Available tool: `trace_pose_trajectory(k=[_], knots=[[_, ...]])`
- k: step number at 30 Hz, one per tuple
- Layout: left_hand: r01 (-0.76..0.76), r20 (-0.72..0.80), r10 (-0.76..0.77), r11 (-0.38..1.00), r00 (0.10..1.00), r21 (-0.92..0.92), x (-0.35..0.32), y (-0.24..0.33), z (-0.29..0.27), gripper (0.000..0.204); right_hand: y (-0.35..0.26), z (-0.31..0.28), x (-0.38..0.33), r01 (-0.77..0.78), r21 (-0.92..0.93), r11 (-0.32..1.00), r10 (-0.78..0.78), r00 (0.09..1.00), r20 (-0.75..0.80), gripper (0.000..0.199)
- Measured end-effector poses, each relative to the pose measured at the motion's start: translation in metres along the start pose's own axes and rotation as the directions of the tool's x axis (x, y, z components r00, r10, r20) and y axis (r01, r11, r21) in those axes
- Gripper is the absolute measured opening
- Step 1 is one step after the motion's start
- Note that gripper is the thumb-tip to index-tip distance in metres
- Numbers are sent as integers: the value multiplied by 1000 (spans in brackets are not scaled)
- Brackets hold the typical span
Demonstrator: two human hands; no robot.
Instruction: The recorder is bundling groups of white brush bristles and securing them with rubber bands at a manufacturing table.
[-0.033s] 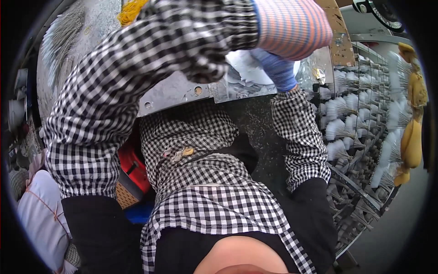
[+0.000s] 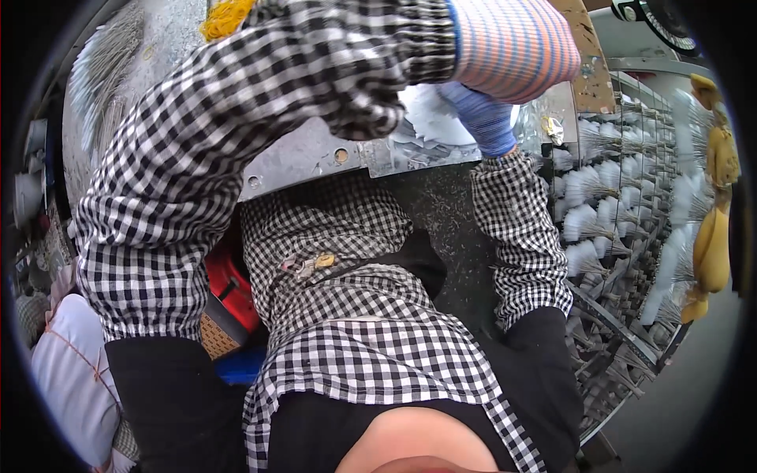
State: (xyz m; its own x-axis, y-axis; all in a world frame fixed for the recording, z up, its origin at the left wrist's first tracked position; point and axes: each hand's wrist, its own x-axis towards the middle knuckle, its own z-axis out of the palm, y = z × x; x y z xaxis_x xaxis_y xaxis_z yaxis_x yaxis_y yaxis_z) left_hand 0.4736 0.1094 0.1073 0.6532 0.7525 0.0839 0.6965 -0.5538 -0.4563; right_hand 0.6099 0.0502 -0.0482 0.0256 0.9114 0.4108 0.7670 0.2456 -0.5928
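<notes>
My left hand (image 2: 516, 51), in a pink and blue striped glove, reaches across from the left at the top of the view. Its outline is rounded, but the fingers are hidden. Just below and partly behind it is my right hand (image 2: 485, 122) in a bluish glove, its fingers covered by the left hand. Whatever lies between the hands cannot be seen. Close by, a white pile of thin material (image 2: 434, 118) lies on the metal worktop (image 2: 296, 154), partly covered by my left sleeve.
Bundles of pale bristles (image 2: 106, 71) and yellow bands (image 2: 227, 20) lie at the far left. On the right stands a wire rack (image 2: 658, 363) with many white-tipped bristle bundles. A yellow cloth-like item (image 2: 714, 244) hangs beside it. A red object (image 2: 233, 296) is low on my left.
My left hand and sleeve have shifted slightly to the right. My right hand has moved a little the same way.
</notes>
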Motion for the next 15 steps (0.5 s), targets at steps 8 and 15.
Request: trace_pose_trajectory(k=[8,15], knots=[[83,230,-265,803,936,590,19,73,47,65,30,19,2,480,-392,785,-473,873,121,42],[-26,233,-519,374,822,927,30,97,64,69,49,29,-8,477,-368,798,-458,877,145,52]])
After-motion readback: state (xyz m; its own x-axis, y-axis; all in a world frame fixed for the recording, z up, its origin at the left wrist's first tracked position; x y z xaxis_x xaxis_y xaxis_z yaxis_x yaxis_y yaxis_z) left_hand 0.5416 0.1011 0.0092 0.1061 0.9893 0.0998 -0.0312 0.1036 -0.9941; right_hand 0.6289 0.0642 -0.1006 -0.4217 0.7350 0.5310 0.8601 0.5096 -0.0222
